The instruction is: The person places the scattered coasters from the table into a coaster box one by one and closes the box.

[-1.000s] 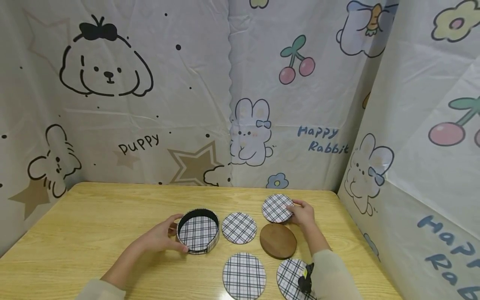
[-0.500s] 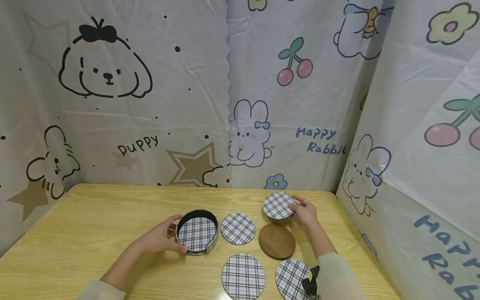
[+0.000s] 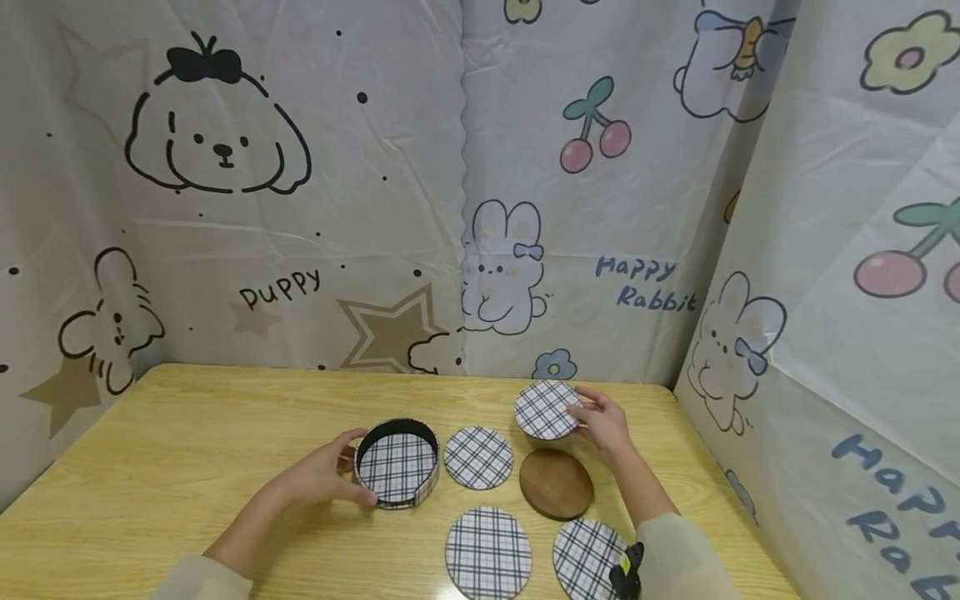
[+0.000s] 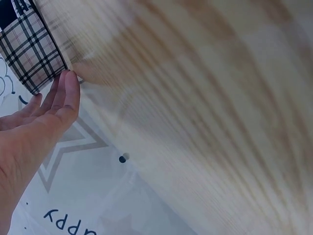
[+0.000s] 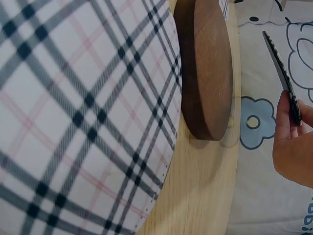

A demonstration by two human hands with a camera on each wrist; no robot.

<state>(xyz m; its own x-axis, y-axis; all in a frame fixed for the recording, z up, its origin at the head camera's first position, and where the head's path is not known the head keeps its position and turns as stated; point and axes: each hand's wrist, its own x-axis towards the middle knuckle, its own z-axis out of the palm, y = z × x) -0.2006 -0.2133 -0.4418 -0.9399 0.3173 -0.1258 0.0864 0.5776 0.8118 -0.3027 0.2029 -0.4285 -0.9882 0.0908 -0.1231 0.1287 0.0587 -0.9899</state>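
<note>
1. At the back right part of the yellow table (image 3: pixel 225 433), the right hand (image 3: pixel 606 423) pinches a thin checked circle (image 3: pixel 547 410) by its edge. The thumb is on top and the fingers go under, so the hand is nearly closed
2. Up off the wood, that circle is tipped, and the right wrist view shows it from its thin side
3. Left of the middle, the left hand (image 3: pixel 327 475) holds a round checked holder (image 3: pixel 431 483). The hand is spread partly wide, with the thumb at the near side and fingers at the far side
4. Inside, the holder is black on its wall, with checks at the bottom. I cannot tell if that is a loose circle
5. Just right of the holder lies a small checked circle (image 3: pixel 478 457), flat on the table
6. Next along is a thick brown wooden circle (image 3: pixel 557 485), near the right hand and in front of it
7. Closer to the person lie a front checked circle (image 3: pixel 488 552) and a corner checked circle (image 3: pixel 588 557). A black thing (image 3: pixel 627 572) by the right sleeve (image 3: pixel 682 557) hides some of the last one
8. Behind everything hangs a white cloth (image 3: pixel 405 208) with a puppy, rabbits, cherries and stars
</note>
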